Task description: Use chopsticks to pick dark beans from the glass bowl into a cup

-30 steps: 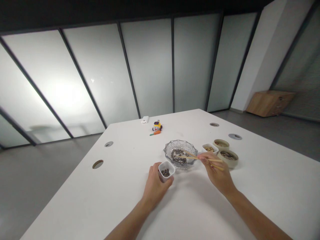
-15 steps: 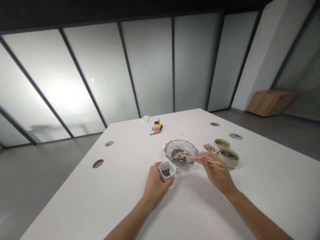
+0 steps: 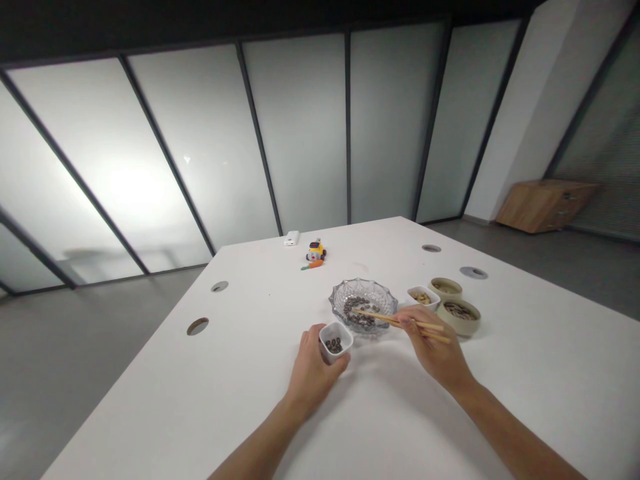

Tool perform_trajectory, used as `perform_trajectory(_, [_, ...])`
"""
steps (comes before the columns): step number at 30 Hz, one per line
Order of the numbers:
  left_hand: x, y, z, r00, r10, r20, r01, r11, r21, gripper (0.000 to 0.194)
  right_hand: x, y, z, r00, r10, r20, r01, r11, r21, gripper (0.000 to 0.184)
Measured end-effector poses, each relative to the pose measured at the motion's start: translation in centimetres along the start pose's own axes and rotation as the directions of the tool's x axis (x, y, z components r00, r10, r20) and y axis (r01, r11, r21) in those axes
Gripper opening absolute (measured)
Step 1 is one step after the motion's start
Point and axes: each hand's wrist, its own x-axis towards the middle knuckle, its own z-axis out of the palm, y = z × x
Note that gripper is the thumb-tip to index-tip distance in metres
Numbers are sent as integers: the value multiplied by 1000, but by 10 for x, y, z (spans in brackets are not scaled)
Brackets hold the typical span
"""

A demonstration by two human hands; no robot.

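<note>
Chopsticks (image 3: pixel 381 316) have drawn together in the glass bowl (image 3: pixel 367 289).

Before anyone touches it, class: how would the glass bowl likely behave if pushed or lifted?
The glass bowl looks stiff and probably fragile, given its clear, patterned wall and pointed rim. Being wide and low, it would likely slide on the smooth white table before tipping. The loose dark bean-like pieces inside would probably shift if it tilted.

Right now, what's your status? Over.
Left hand holds white cup, dark beans inside. Right hand holds chopsticks reaching over glass bowl. White dish just beyond right hand.
</note>
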Motion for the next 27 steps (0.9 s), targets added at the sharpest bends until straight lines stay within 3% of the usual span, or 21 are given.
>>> perform_trajectory(11, [0, 4, -1, 1000, -3, 4, 3, 1000, -7, 43, 1, -8, 1, 1000, 18, 14, -19, 1000, 15, 47])
perform_trajectory(27, [0, 3, -1, 1000, -4, 8, 4, 1000, -7, 44, 0, 0, 0, 999, 37, -24, -38, 999, -22, 46])
